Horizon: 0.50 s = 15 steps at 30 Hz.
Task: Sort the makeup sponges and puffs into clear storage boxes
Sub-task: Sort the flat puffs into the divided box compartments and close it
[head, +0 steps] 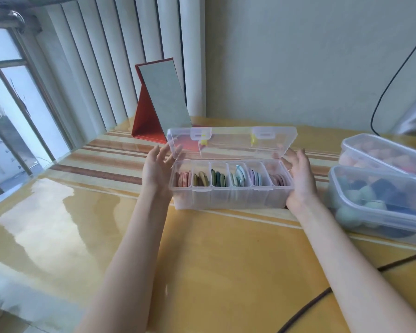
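The clear storage box (231, 188) with six compartments sat in the middle of the yellow striped table (202, 260), its lid (231, 143) standing open and tilted back toward the wall. Flat puffs (220, 178) stood on edge in every compartment, grouped by colour: pinkish red at the left end, then olive and brown, dark green, pale blue and green, lilac, and dusty pink at the right end. My left hand (157, 169) was at the box's left end with its fingers spread and reaching up near the lid's left edge; whether they touched the lid I could not tell. My right hand (299, 179) lay against the box's right end, fingers loosely straight, gripping nothing. To the right, two more clear containers sat lidded side by side: the nearer one (380, 203) held blue and green sponges, the farther one (384, 152) pink and orange ones. A red folding mirror (163, 102) stood behind the box, and a black cable (322, 294) ran across the near right of the table
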Each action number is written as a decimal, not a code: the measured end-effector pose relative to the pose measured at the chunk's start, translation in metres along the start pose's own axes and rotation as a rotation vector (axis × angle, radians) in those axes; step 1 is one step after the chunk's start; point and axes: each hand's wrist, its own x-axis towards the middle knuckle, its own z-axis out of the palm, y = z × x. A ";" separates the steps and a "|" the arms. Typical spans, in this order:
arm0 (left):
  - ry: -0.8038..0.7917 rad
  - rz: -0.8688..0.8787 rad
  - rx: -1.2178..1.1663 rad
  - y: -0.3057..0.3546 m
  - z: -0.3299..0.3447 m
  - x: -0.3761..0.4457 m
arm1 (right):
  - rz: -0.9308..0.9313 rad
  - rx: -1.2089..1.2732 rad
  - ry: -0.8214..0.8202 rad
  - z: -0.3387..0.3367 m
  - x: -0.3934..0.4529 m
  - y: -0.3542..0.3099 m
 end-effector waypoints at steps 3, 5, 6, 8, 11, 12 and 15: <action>0.006 -0.026 -0.040 0.002 0.003 -0.002 | -0.020 0.084 0.045 -0.005 0.006 0.005; -0.010 -0.034 -0.054 0.002 0.003 -0.002 | -0.013 0.177 0.022 -0.010 0.007 0.006; -0.018 -0.034 -0.038 0.000 0.002 -0.001 | -0.009 0.202 0.009 -0.012 0.007 0.006; -0.004 -0.035 0.062 -0.005 0.000 -0.002 | 0.002 0.199 0.004 -0.011 0.007 0.005; 0.020 0.007 0.198 -0.009 0.001 -0.012 | -0.047 0.102 0.043 -0.005 0.002 0.003; 0.013 0.020 0.224 -0.010 0.002 -0.015 | -0.088 0.047 0.062 -0.002 0.001 0.005; 0.019 0.077 0.210 -0.012 0.005 -0.022 | -0.315 -0.156 0.111 0.003 -0.012 0.012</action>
